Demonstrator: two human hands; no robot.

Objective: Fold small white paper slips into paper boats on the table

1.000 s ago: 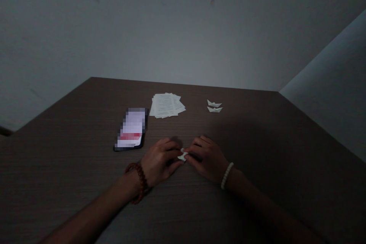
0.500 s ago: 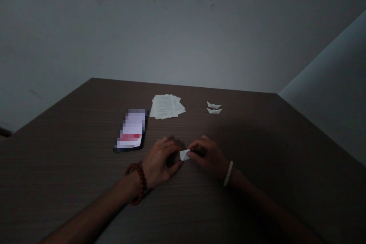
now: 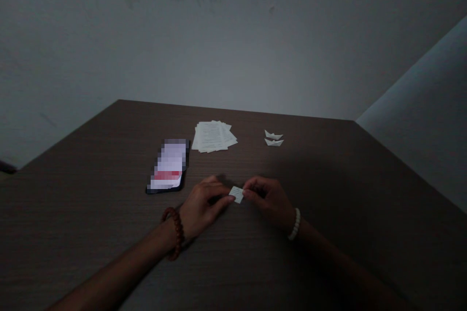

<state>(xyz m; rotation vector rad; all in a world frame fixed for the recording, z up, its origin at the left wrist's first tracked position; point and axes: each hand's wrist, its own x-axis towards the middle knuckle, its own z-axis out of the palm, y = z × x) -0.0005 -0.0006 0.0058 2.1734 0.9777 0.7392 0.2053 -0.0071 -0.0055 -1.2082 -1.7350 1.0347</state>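
Note:
Between my hands is a small folded piece of paper [image 3: 237,195], white with printed lines and roughly diamond-shaped. My left hand [image 3: 203,206], with a brown bead bracelet at the wrist, pinches its left corner between thumb and fingers. At the opposite corner, the thumb and forefinger of my right hand [image 3: 269,201] are closed on the paper; this wrist wears a pale bead bracelet. The paper is held just over the dark wooden table [image 3: 233,262].
Beyond my left hand lies a phone [image 3: 168,165] with a lit, blurred screen. A loose stack of printed paper sheets [image 3: 213,136] lies to its right. Two small paper boats [image 3: 274,143] sit farther right. A wall [image 3: 233,48] rises behind the table's far edge.
The folded paper now shows as a flat diamond instead of a partly covered shape. My left thumb has moved up onto its left corner, and my right fingers have shifted slightly right.

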